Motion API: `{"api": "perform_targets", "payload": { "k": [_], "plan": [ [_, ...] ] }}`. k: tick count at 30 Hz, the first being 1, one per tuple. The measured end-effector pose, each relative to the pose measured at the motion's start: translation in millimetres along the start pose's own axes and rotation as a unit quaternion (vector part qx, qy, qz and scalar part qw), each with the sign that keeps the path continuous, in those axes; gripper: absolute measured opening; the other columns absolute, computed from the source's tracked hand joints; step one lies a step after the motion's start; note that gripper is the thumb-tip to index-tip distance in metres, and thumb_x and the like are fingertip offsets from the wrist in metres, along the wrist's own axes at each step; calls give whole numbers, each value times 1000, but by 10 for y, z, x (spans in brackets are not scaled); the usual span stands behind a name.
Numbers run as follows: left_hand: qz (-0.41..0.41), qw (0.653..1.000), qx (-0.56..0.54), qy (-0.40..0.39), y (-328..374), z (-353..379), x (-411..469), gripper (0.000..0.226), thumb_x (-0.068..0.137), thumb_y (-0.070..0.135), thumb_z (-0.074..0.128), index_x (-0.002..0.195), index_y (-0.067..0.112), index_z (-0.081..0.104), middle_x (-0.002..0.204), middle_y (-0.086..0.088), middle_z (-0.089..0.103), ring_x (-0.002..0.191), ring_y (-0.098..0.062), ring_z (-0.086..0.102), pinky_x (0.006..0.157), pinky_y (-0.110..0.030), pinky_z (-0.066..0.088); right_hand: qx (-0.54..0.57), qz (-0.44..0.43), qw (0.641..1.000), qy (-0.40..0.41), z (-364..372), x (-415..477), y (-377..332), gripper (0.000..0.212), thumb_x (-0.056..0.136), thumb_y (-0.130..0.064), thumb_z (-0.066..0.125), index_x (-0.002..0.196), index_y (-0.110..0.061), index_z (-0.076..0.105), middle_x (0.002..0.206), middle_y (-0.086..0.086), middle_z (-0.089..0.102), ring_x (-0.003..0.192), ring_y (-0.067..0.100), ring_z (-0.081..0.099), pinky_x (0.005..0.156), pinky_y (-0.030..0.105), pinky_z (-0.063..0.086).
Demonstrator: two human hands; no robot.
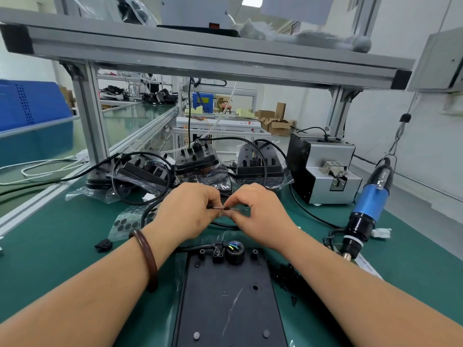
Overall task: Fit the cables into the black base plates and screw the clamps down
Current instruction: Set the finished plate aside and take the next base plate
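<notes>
We pinch a small black piece (226, 208) between left hand (186, 211) and right hand (260, 214), fingertips closed on it, just past the base plate (225, 304), the cable (221, 225) looping beneath. If we slip, it could vanish among the black bits (285, 274) nearby.

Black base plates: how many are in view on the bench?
5. One base plate lies flat nearest the camera; four lean in a row behind. Others may be hidden.
</notes>
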State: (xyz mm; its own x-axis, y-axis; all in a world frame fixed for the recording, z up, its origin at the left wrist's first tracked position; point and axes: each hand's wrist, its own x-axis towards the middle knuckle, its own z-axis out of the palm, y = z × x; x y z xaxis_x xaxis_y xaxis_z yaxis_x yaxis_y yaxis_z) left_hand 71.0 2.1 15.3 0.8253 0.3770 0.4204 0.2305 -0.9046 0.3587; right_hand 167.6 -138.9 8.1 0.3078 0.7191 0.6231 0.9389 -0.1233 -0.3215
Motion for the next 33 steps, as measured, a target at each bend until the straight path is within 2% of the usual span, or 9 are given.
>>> {"api": "perform_targets", "payload": {
  "k": [3, 9, 13, 15, 19, 22, 25, 28, 33],
  "plan": [
    [4, 1000, -1, 9, 11, -12, -5, 36, 74, 41, 75, 52, 37, 47, 55, 10, 53, 57, -12, 51, 54, -25, 41, -44, -41, 998, 35, 34, 11, -32, 10, 73, -1, 76, 78, -8, 70, 75, 5, 62, 77, 21, 51, 72, 21, 34],
    [-4, 1000, -4, 6, 28, -24, 5, 31, 74, 42, 75, 55, 37, 51, 58, 11, 57, 60, -12, 54, 56, -25, 45, -37, -28, 998, 51, 69, 7, -45, 15, 69, 6, 69, 73, -8, 64, 73, 3, 57, 76, 19, 48, 67, 16, 28],
    [-9, 1000, 0, 0, 24, -21, 18, 31, 75, 43, 74, 55, 37, 51, 60, 10, 60, 61, -12, 57, 58, -27, 48, -13, 7, 999, 47, 75, 11, -34, 19, 73, -1, 69, 76, -14, 56, 76, -12, 45, 73, 2, 38, 67, 8, 29],
    [-9, 1000, 11, -2, 27, -17, 16, 32, 75, 44, 74, 54, 38, 50, 60, 10, 59, 62, -12, 57, 59, -27, 48, -8, 25, 999, 27, 65, 2, -17, 24, 76, -10, 72, 85, -20, 52, 81, -16, 44, 77, -1, 41, 70, 5, 31],
    [-13, 1000, 24, -9, 24, -17, 21, 32, 76, 42, 73, 55, 40, 50, 59, 12, 57, 60, -10, 55, 57, -25, 43, -15, 31, 999, -8, 42, -20, -6, 24, 80, -20, 73, 99, -16, 60, 92, -8, 50, 77, -2, 43, 72, 8, 33],
    [-17, 999, 28, -10, 17, -12, 28, 29, 76, 43, 73, 56, 38, 53, 56, 12, 54, 55, -6, 50, 54, -24, 38, -34, 6, 999, -11, 28, -21, -40, 15, 83, -19, 71, 94, -11, 65, 92, -3, 52, 77, 4, 43, 75, 19, 40],
    [-19, 1000, 25, -6, 9, -2, 33, 28, 76, 42, 73, 56, 37, 54, 57, 10, 57, 56, -7, 51, 54, -25, 40, -45, -6, 999, -6, 13, -16, -71, 6, 85, -11, 67, 89, -7, 65, 90, 3, 55, 81, 14, 50, 75, 29, 44],
    [-20, 1000, 22, -8, 1, -5, 40, 26, 76, 42, 73, 57, 37, 56, 58, 10, 59, 56, -6, 52, 54, -25, 42, -57, -30, 998, -13, -3, -12, -80, 2, 85, -5, 64, 85, -4, 65, 88, 7, 56, 81, 18, 52, 75, 28, 43],
    [-21, 999, 31, -3, 2, -7, 48, 28, 75, 47, 73, 56, 37, 55, 53, 14, 54, 49, 0, 45, 47, -21, 33, -61, -44, 997, -30, -20, -7, -69, 2, 86, -4, 61, 85, -4, 63, 88, 5, 55, 80, 17, 50, 74, 26, 41]
  ]
}}
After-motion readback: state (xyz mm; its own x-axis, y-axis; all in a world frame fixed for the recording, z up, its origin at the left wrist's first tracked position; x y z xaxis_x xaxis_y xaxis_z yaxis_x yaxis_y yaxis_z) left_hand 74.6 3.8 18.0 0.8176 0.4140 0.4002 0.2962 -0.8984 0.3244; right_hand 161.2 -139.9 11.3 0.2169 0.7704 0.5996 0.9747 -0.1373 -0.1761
